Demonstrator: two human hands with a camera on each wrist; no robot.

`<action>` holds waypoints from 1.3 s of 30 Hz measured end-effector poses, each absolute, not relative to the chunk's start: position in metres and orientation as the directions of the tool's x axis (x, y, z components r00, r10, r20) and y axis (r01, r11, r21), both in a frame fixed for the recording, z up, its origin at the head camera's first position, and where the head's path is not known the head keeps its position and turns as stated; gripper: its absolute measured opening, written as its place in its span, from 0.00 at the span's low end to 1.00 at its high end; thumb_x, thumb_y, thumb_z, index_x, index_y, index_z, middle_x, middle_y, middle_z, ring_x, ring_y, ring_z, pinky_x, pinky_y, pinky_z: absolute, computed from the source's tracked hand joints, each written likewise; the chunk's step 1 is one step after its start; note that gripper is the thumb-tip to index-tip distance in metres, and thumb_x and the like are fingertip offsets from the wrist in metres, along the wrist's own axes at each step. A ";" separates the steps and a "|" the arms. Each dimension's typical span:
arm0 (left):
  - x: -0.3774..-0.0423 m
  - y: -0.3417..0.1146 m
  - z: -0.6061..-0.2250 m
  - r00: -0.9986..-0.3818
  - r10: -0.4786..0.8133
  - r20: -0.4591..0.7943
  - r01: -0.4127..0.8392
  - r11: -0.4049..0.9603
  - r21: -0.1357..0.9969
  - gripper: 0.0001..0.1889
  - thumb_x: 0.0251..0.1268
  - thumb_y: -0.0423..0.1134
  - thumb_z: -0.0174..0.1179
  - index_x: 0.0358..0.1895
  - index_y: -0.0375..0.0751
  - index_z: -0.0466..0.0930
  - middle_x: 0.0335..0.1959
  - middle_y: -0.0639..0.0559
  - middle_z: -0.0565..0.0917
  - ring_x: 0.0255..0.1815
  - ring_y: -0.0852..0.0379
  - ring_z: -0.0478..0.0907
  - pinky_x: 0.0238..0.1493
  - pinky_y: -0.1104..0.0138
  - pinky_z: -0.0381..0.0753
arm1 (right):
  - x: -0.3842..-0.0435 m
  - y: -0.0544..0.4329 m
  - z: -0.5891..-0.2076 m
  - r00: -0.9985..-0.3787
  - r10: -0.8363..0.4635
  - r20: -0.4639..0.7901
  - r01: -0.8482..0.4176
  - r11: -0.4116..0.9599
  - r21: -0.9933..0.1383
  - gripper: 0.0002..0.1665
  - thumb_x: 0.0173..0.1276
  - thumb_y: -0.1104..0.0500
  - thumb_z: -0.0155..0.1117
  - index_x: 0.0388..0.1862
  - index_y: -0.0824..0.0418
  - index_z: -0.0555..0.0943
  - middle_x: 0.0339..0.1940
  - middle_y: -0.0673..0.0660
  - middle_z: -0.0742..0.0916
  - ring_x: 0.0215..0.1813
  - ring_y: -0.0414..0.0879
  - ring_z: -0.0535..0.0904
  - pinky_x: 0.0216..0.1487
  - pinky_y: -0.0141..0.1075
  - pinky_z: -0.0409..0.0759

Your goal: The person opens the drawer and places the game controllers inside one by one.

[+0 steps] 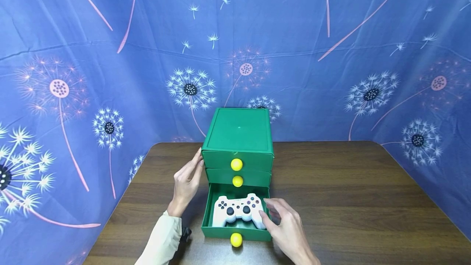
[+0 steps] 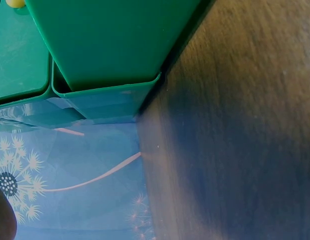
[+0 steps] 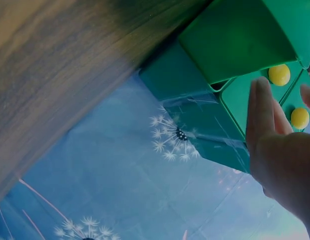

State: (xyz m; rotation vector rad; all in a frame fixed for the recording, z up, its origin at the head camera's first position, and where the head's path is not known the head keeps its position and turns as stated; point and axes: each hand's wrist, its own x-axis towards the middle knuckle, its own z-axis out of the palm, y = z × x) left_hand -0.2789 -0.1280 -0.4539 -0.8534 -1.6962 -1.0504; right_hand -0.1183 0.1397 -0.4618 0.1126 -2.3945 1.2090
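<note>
A green drawer cabinet (image 1: 239, 130) with yellow ball knobs stands on the table. Its bottom drawer (image 1: 254, 234) is pulled out, and a white game controller (image 1: 238, 212) lies inside, buttons up. My left hand (image 1: 186, 183) rests its extended fingertips against the cabinet's left side; only a dark bit of that hand shows in the left wrist view. At the drawer's right wall is my right hand (image 1: 287, 226), thumb by the controller's right grip. In the right wrist view its fingers (image 3: 262, 107) are fairly straight, apart from the thumb; contact with the controller is unclear.
Two upper drawers, with a top knob (image 1: 236, 164) and a middle knob (image 1: 237, 181), are closed. The brown wooden table (image 1: 349, 199) extends on both sides. A blue dandelion-print cloth (image 1: 294, 72) hangs behind. A small black object (image 1: 185, 233) sits by the left wrist.
</note>
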 end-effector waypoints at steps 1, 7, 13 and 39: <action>-0.279 -0.128 -0.454 -0.322 0.081 0.943 0.880 0.393 0.267 0.31 0.55 0.12 0.66 0.65 0.28 0.80 0.49 0.39 0.89 0.44 0.41 0.89 0.54 0.73 0.84 | -0.118 0.140 -0.462 -0.879 0.131 0.458 -0.297 0.599 -0.743 0.17 0.60 0.70 0.78 0.48 0.63 0.88 0.45 0.52 0.88 0.43 0.49 0.89 0.42 0.34 0.90; -0.280 -0.128 -0.454 -0.318 0.080 0.945 0.881 0.394 0.263 0.30 0.54 0.12 0.66 0.65 0.27 0.80 0.49 0.39 0.89 0.44 0.40 0.89 0.53 0.71 0.85 | -0.118 0.144 -0.465 -0.763 0.085 0.640 -0.482 0.584 -0.653 0.22 0.57 0.74 0.77 0.51 0.61 0.87 0.44 0.47 0.88 0.40 0.47 0.88 0.40 0.31 0.89; -0.280 -0.129 -0.455 -0.325 0.079 0.943 0.875 0.404 0.268 0.30 0.54 0.12 0.67 0.64 0.27 0.80 0.48 0.39 0.89 0.44 0.40 0.89 0.53 0.72 0.84 | -0.114 0.146 -0.466 -0.682 -0.017 0.731 -0.629 0.523 -0.575 0.26 0.55 0.78 0.75 0.53 0.62 0.86 0.41 0.52 0.89 0.38 0.42 0.87 0.39 0.29 0.88; -0.280 -0.128 -0.454 -0.317 0.084 0.945 0.885 0.384 0.263 0.31 0.54 0.11 0.66 0.65 0.26 0.79 0.53 0.39 0.88 0.44 0.39 0.88 0.55 0.71 0.84 | -0.102 0.122 -0.464 -0.804 -0.549 0.229 -0.527 0.480 -0.701 0.16 0.74 0.54 0.69 0.57 0.59 0.85 0.37 0.41 0.88 0.35 0.25 0.80 0.35 0.22 0.83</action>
